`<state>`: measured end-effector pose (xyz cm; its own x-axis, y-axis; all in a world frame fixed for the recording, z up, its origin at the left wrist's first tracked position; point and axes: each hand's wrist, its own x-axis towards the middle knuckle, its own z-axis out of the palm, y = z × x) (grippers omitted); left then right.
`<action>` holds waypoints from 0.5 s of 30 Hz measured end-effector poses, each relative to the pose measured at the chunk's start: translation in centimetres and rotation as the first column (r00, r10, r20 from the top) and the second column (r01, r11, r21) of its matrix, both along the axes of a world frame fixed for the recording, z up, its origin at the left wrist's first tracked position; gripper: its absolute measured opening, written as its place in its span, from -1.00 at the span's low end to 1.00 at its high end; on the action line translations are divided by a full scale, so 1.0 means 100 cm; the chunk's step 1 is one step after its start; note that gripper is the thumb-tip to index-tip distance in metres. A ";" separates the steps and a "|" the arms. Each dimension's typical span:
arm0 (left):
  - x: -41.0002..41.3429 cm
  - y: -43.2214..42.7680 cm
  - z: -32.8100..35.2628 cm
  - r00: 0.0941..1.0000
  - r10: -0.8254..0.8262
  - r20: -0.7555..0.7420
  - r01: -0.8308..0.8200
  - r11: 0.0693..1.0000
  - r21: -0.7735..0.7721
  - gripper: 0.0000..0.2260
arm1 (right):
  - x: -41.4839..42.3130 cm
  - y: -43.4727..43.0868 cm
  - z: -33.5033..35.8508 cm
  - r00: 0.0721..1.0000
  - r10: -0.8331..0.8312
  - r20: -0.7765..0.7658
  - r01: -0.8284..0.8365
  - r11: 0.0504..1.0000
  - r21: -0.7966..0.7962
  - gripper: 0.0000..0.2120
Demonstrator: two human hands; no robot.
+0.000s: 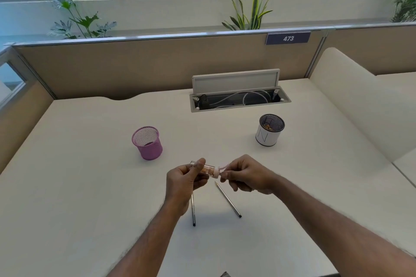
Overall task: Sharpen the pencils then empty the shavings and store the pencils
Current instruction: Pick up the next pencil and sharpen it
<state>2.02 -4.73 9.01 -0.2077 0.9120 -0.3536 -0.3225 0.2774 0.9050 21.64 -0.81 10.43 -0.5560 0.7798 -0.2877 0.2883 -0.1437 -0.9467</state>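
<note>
A pink wire-mesh cup (147, 143), round and slightly tapered, stands upright on the smooth white desk (90, 186). To its right, above the desk, the person's left hand (184, 177) grips a clear cylindrical sharpener (207, 168), thumb and curled fingers wrapped round the barrel, which holds brown shavings. Below this hand lies a slim dark pencil (193, 211), its upper end hidden. A second pencil (227, 199) lies diagonally beside it, apart, with its sharpened tip pointing away from the person. The right hand (245, 174) pinches the sharpener's white cap end with its fingertips; finer detail there is blurred. Farther right stands a black mesh cup with white wrap (269, 134), marked "N", with shavings inside.
</note>
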 end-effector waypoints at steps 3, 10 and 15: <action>0.001 0.000 0.000 0.999 0.031 -0.015 -0.031 0.999 -0.013 -0.67 | -0.002 0.000 0.001 1.000 0.023 0.020 -0.023 1.000 0.021 -0.91; 0.003 0.003 0.000 0.987 0.163 -0.013 -0.163 0.983 -0.089 -0.67 | -0.012 -0.005 -0.018 0.964 -0.246 0.104 0.161 0.846 0.508 -0.85; 0.006 0.004 0.001 0.979 0.201 0.015 -0.199 0.975 -0.096 -0.68 | -0.013 -0.006 -0.031 0.906 -0.379 0.187 -0.014 0.415 0.910 -0.90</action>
<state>2.63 -4.37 9.14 -0.3728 0.8155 -0.4428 -0.4016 0.2884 0.8692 20.31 -1.44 7.29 -0.3937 0.7724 0.4984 0.6633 0.6141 -0.4278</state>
